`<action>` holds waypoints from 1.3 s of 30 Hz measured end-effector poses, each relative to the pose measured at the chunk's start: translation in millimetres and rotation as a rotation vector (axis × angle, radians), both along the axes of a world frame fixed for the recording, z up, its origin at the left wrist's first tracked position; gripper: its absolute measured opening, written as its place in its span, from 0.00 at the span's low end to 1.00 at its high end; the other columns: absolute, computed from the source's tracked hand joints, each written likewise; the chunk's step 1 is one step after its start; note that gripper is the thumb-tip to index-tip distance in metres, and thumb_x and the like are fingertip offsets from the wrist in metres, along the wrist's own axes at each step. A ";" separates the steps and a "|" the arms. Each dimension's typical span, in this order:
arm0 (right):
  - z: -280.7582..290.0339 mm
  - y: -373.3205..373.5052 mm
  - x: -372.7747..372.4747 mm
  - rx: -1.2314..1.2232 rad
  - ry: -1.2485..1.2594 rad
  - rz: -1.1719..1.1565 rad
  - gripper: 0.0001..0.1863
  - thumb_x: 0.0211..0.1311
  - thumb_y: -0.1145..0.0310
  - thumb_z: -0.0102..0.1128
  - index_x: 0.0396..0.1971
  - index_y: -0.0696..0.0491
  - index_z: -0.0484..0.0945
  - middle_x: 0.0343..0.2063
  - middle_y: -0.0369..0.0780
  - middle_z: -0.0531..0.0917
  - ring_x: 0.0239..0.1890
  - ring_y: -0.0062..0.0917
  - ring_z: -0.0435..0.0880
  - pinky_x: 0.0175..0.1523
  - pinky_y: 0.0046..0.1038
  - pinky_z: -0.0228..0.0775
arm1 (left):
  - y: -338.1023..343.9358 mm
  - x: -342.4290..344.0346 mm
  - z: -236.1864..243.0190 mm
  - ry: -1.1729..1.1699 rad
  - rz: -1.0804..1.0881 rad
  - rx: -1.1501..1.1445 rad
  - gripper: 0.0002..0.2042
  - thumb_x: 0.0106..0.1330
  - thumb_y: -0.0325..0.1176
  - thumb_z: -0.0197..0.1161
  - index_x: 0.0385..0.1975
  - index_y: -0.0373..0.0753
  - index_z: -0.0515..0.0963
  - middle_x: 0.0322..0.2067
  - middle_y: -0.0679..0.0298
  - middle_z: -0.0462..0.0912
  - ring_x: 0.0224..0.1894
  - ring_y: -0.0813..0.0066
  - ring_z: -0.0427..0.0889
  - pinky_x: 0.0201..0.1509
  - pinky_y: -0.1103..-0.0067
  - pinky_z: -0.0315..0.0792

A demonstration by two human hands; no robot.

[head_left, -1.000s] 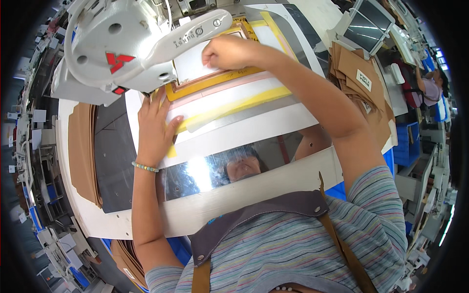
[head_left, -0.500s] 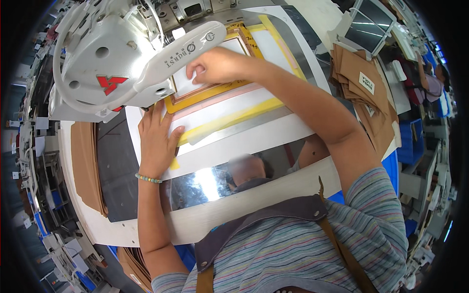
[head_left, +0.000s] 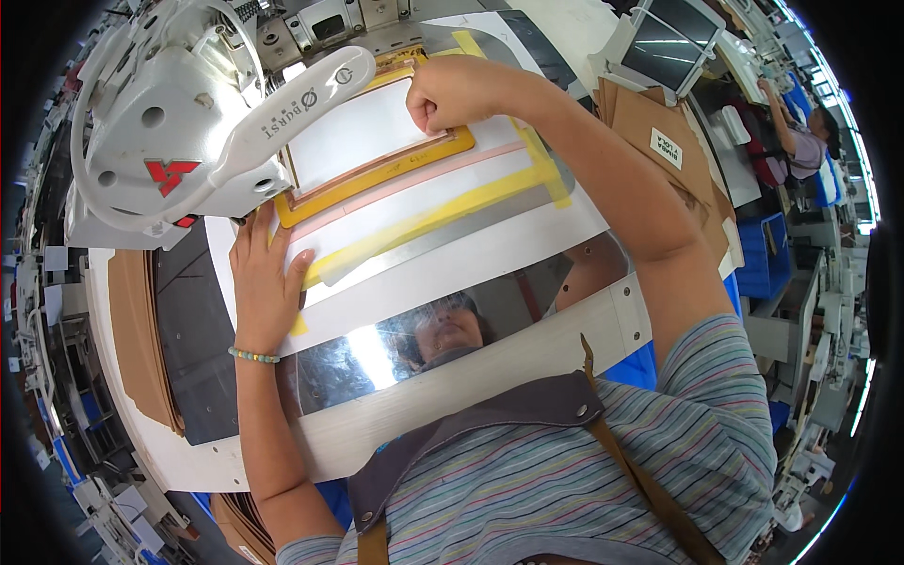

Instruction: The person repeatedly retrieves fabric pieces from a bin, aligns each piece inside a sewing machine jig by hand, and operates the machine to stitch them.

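My left hand (head_left: 266, 297) lies flat with fingers spread on the white sheet (head_left: 377, 299), its fingertips by the near left corner of a yellow rectangular frame (head_left: 353, 190). A beaded bracelet is on that wrist. My right hand (head_left: 454, 94) is closed, knuckles up, over the right side of the frame, with its curled fingertips at the inner edge. Whether those fingers grip anything is hidden. Inside the frame lies a white panel (head_left: 344, 141). Yellow tape strips (head_left: 424, 205) run along the sheet beside the frame.
A white machine head (head_left: 174, 122) with a pale arm-shaped cover (head_left: 292, 113) overhangs the frame's left side. Brown card pieces are stacked at right (head_left: 650, 141) and left (head_left: 137, 330). A screen (head_left: 669, 42) stands at the far right. A shiny metal plate (head_left: 367, 363) lies nearest me.
My right hand has moved right across the frame, from over the white panel to the frame's right side. My left hand stays by the near left corner. The whole view has shifted slightly.
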State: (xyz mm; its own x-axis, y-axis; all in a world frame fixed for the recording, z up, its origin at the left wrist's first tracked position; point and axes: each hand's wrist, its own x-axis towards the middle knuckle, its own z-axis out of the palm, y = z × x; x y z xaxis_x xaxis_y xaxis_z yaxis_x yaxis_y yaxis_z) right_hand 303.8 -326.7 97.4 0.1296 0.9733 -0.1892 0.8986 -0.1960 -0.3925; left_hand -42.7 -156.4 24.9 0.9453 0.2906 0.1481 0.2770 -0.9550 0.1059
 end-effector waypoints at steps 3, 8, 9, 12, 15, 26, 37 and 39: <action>0.7 1.3 -2.3 -0.051 -0.002 -0.004 0.03 0.51 0.77 0.67 0.25 0.54 0.88 0.22 0.37 0.87 0.27 0.25 0.84 0.34 0.31 0.73 | -0.5 0.1 0.2 0.009 -0.001 0.000 0.28 0.81 0.47 0.52 0.73 0.37 0.72 0.79 0.48 0.61 0.82 0.45 0.55 0.83 0.56 0.50; 2.2 6.5 -6.8 -0.137 -0.104 0.005 0.05 0.52 0.77 0.64 0.26 0.53 0.88 0.22 0.37 0.87 0.27 0.27 0.84 0.35 0.32 0.73 | -1.9 -0.2 -1.2 -0.032 -0.004 -0.006 0.28 0.79 0.48 0.55 0.71 0.36 0.74 0.79 0.48 0.62 0.80 0.44 0.57 0.82 0.56 0.51; 6.1 5.8 -10.9 -0.158 -0.085 -0.009 0.07 0.54 0.77 0.63 0.28 0.53 0.89 0.25 0.38 0.87 0.32 0.28 0.85 0.37 0.33 0.74 | -1.5 -0.3 -2.0 -0.067 -0.010 0.001 0.28 0.77 0.48 0.59 0.70 0.36 0.75 0.78 0.49 0.63 0.79 0.44 0.60 0.81 0.56 0.52; 0.2 6.8 -13.8 -0.197 -0.152 0.025 0.09 0.56 0.78 0.60 0.30 0.52 0.89 0.31 0.39 0.87 0.41 0.31 0.86 0.43 0.35 0.76 | -2.5 -0.5 -2.1 -0.067 -0.005 -0.020 0.27 0.77 0.46 0.59 0.69 0.36 0.75 0.78 0.49 0.63 0.78 0.43 0.60 0.81 0.56 0.53; -24.2 2.9 -18.3 -0.121 -0.407 0.074 0.10 0.60 0.78 0.58 0.32 0.53 0.89 0.36 0.41 0.86 0.47 0.34 0.84 0.48 0.36 0.78 | 0.1 1.1 -1.6 -0.027 0.000 -0.014 0.27 0.77 0.43 0.57 0.71 0.36 0.73 0.78 0.47 0.62 0.81 0.45 0.57 0.82 0.56 0.51; -29.1 32.6 -59.8 0.257 0.623 0.100 0.07 0.71 0.73 0.51 0.32 0.54 0.77 0.40 0.37 0.88 0.42 0.24 0.83 0.51 0.32 0.74 | -0.2 0.9 -1.4 -0.092 -0.005 -0.054 0.26 0.74 0.43 0.60 0.68 0.36 0.76 0.77 0.48 0.63 0.79 0.43 0.60 0.80 0.56 0.54; -59.4 81.4 -91.1 0.200 0.652 0.036 0.11 0.74 0.67 0.58 0.43 0.55 0.87 0.39 0.42 0.90 0.46 0.30 0.86 0.57 0.34 0.77 | 4.5 -2.8 -1.8 -0.194 -0.039 -0.085 0.25 0.73 0.45 0.65 0.62 0.35 0.79 0.73 0.45 0.70 0.77 0.42 0.63 0.78 0.56 0.58; -31.4 51.7 -98.0 0.265 0.513 -0.014 0.09 0.69 0.73 0.55 0.40 0.56 0.84 0.47 0.43 0.89 0.48 0.29 0.86 0.57 0.31 0.76 | 9.3 -9.7 2.6 -0.258 -0.028 -0.174 0.22 0.72 0.44 0.66 0.59 0.36 0.81 0.70 0.46 0.73 0.74 0.44 0.67 0.77 0.58 0.62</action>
State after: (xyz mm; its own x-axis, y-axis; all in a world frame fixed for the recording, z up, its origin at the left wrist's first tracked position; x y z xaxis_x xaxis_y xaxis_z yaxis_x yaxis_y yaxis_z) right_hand 205.8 -275.0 65.9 0.0985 0.9950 0.0185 0.5780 -0.0421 -0.8150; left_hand -52.4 -147.1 27.5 0.8910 0.3068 0.3345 0.1935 -0.9234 0.3316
